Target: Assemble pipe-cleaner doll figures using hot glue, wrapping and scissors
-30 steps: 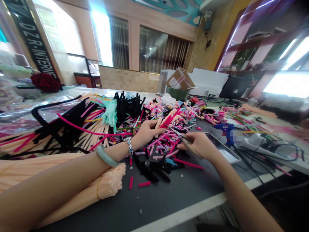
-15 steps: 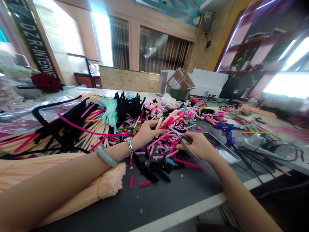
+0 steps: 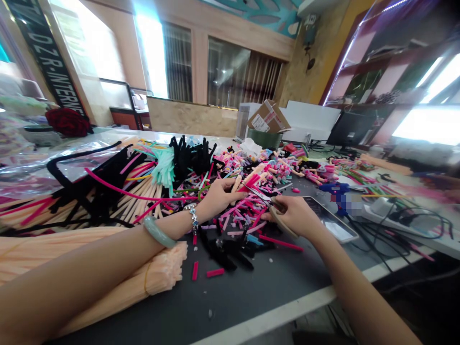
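My left hand (image 3: 220, 197), with a bracelet and a jade-coloured bangle on its arm, is closed in a pinch on a hot-pink chenille stem (image 3: 161, 197), whose long tail runs left. Short pink ends (image 3: 252, 180) show just past my fingertips. In my right hand (image 3: 293, 215) is a pair of scissors (image 3: 264, 195) with tan handles. Their blades point left at the pink ends, close to my left fingers. Whether the blades are fully closed is hard to see. Many cut chenille pieces (image 3: 233, 225) lie under both hands.
Peach stem bundles (image 3: 158, 273) lie front left, black stems (image 3: 194, 155) behind. Right of my hands are a phone (image 3: 332, 220), a blue glue gun (image 3: 338, 194) and tangled cables (image 3: 373, 239). A cardboard box (image 3: 269, 117) sits at the back. Another person's blurred hand (image 3: 440, 187) is far right.
The pink stem ends beyond the scissor blades now look shorter than before. My two hands have hardly moved. At the far right, the other person's blurred hand has shifted.
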Motion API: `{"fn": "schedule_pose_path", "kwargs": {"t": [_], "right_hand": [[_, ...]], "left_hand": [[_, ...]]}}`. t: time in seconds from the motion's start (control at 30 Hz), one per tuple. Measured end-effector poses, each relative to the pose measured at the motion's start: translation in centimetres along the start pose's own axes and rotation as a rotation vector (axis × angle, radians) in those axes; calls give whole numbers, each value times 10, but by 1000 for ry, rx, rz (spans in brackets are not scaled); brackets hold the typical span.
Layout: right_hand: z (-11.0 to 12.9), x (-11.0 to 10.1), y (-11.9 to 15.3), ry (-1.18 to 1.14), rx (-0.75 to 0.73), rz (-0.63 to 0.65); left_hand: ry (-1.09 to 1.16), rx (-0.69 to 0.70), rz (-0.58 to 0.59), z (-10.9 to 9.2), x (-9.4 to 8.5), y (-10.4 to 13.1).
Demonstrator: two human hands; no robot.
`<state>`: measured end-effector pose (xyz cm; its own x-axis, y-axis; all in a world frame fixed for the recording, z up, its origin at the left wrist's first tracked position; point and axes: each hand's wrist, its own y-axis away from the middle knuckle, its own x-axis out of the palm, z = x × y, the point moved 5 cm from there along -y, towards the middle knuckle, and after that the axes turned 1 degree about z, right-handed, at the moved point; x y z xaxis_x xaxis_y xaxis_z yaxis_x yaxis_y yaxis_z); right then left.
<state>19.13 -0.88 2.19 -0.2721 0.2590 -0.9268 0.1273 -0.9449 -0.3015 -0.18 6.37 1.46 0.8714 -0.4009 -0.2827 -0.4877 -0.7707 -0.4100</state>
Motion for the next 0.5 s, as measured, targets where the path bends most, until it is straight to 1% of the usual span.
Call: {"fn": "schedule_pose_path", "kwargs": {"t": [0.13, 0.23, 0.5], "right_hand": [[-3, 1, -1, -28, 18, 11], [-4, -2, -1, -34, 18, -16], [1, -8, 0, -10, -5, -24]], "left_hand": [[19, 3, 16, -2, 1, 1], [49, 0, 20, -2, 2, 1], [44, -13, 3, 0, 1, 1]]}}
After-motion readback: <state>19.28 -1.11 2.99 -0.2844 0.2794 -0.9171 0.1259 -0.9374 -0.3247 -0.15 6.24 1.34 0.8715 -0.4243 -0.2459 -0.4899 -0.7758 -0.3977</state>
